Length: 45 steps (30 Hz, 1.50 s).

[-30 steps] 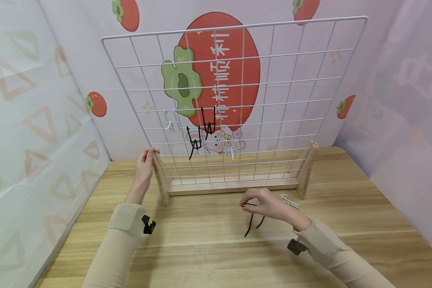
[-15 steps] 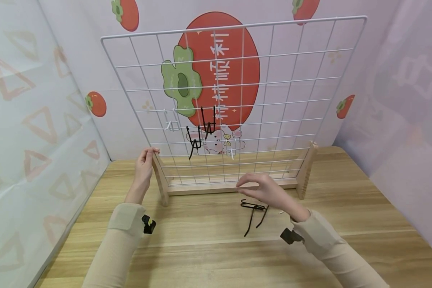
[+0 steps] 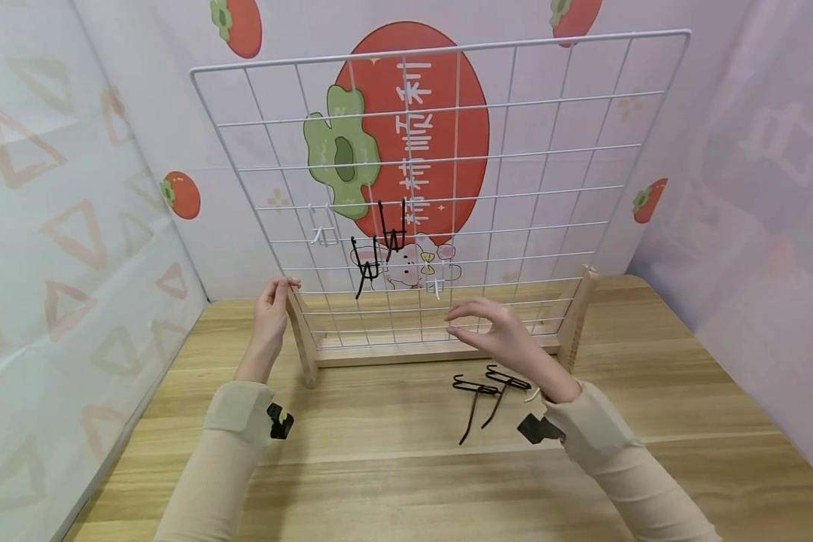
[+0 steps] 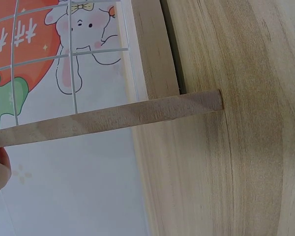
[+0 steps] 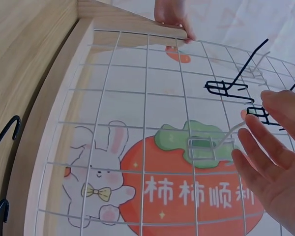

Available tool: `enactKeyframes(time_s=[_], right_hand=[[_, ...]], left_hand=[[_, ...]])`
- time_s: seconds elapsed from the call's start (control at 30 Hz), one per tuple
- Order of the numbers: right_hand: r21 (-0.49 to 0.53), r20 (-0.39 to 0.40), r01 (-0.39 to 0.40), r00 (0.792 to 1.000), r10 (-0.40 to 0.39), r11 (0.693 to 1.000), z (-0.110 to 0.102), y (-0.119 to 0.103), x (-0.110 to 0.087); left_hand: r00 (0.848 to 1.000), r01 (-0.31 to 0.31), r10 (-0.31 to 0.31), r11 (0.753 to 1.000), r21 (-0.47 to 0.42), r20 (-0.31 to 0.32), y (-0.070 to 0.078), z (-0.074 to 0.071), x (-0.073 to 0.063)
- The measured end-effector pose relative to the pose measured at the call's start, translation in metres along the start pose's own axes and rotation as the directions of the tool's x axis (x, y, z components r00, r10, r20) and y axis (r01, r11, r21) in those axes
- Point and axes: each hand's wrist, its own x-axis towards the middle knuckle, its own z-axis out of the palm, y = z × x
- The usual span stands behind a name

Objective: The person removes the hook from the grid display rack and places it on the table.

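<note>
A white wire grid panel [image 3: 406,164] stands in a wooden stand [image 3: 440,351]. My left hand [image 3: 269,312] grips the top of the stand's left side piece [image 4: 108,116]. My right hand [image 3: 497,331] is raised before the lower part of the grid, thumb and fingers apart with nothing between them. Just above and left of its fingertips, a white hook [image 3: 436,287] hangs on the grid. Two black hooks [image 3: 367,269] [image 3: 394,235] and another white hook [image 3: 323,235] hang further left. Two black hooks [image 3: 474,388] [image 3: 508,379] lie on the table below my right hand.
The wooden table [image 3: 379,474] runs up to the patterned backdrop [image 3: 549,150]. The stand's right side piece [image 3: 576,320] is just behind my right wrist. The tip of a white hook [image 3: 532,395] shows from under my right forearm, which hides the rest.
My right hand has left the black hooks on the table and moved up and forward toward the grid, its fingers spreading wider. The left hand has stayed in place.
</note>
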Motion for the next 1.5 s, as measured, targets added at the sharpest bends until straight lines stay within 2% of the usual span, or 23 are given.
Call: enactKeyframes(time_s=[0.2,0.33,0.47,0.6,0.8,0.9,1.13,1.23,1.5], right_hand=[[-0.006,-0.052,-0.011,0.999,0.011,1.000,0.001,-0.003,0.010],[0.003,-0.094,-0.023,0.995,0.024,1.000,0.000,-0.016,0.017],[0.010,-0.089,-0.081,0.993,0.082,0.997,-0.003,-0.031,0.024],[0.023,-0.070,-0.129,0.989,0.130,0.991,-0.003,-0.033,0.028],[0.048,-0.053,-0.171,0.983,0.174,0.984,0.002,-0.028,0.032],[0.054,-0.055,-0.181,0.981,0.184,0.982,0.005,-0.025,0.033],[0.085,-0.069,-0.200,0.976,0.206,0.976,0.016,0.008,0.027],[0.080,-0.068,-0.208,0.975,0.213,0.975,0.017,0.013,0.026],[0.062,-0.085,-0.182,0.979,0.187,0.981,0.019,0.018,0.027]], left_hand=[[1.000,0.011,-0.011,1.000,-0.002,-0.004,0.000,0.000,0.000],[1.000,0.023,-0.023,1.000,-0.008,-0.018,0.001,0.000,-0.001],[1.000,0.021,-0.021,1.000,-0.004,-0.019,0.001,-0.001,-0.001],[1.000,0.020,-0.020,1.000,-0.014,-0.015,0.000,-0.001,0.000],[0.999,0.028,-0.028,0.999,-0.019,-0.016,-0.001,-0.002,0.000],[0.999,0.040,-0.040,0.999,-0.026,-0.011,0.003,-0.001,-0.002],[0.999,0.037,-0.037,0.999,-0.034,-0.004,0.016,0.004,-0.010],[0.999,0.034,-0.034,0.999,-0.032,-0.010,0.018,0.005,-0.011],[0.999,0.033,-0.034,0.999,-0.035,-0.009,0.017,0.005,-0.010]])
